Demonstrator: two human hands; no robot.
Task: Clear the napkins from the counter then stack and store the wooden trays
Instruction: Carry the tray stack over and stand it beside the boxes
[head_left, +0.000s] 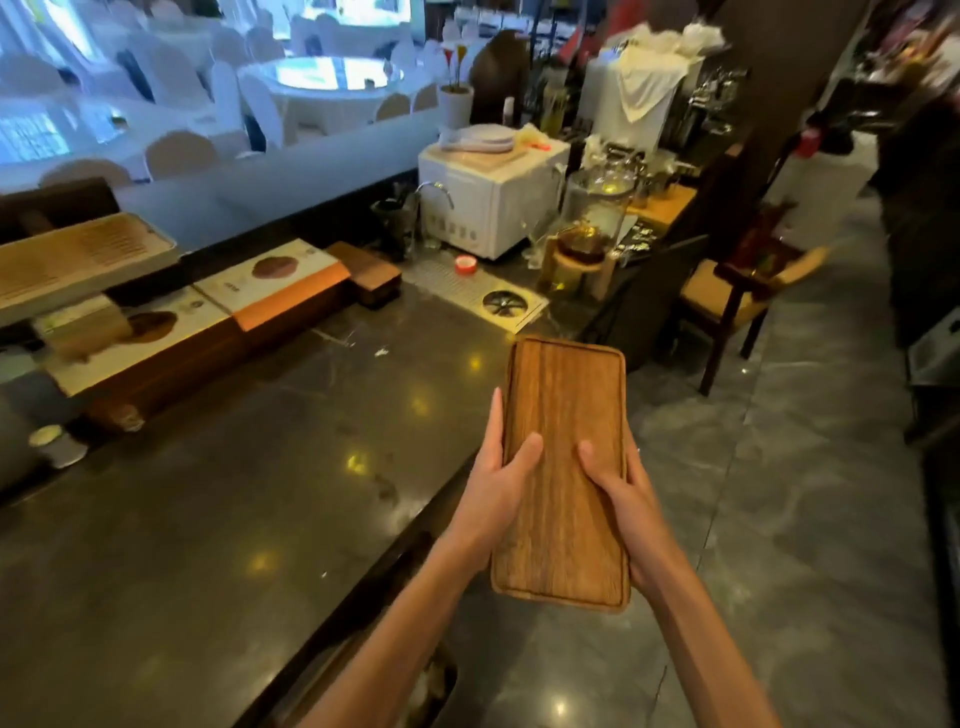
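Your left hand (498, 483) and right hand (623, 493) both clasp the wooden tray (563, 467) by its long sides, thumbs on top — it hangs level past the edge of the dark surface (234, 493), over the floor. You grip only its near half, so a loosened thumb could tip the far end down. Farther on, the chair (737, 301) and glassware (597, 223) crowd your path — mind a swing.

Both forearms bare, no sleeves visible; left hand (493, 483), right hand (623, 493) ungloved; slim fingers (496, 415).
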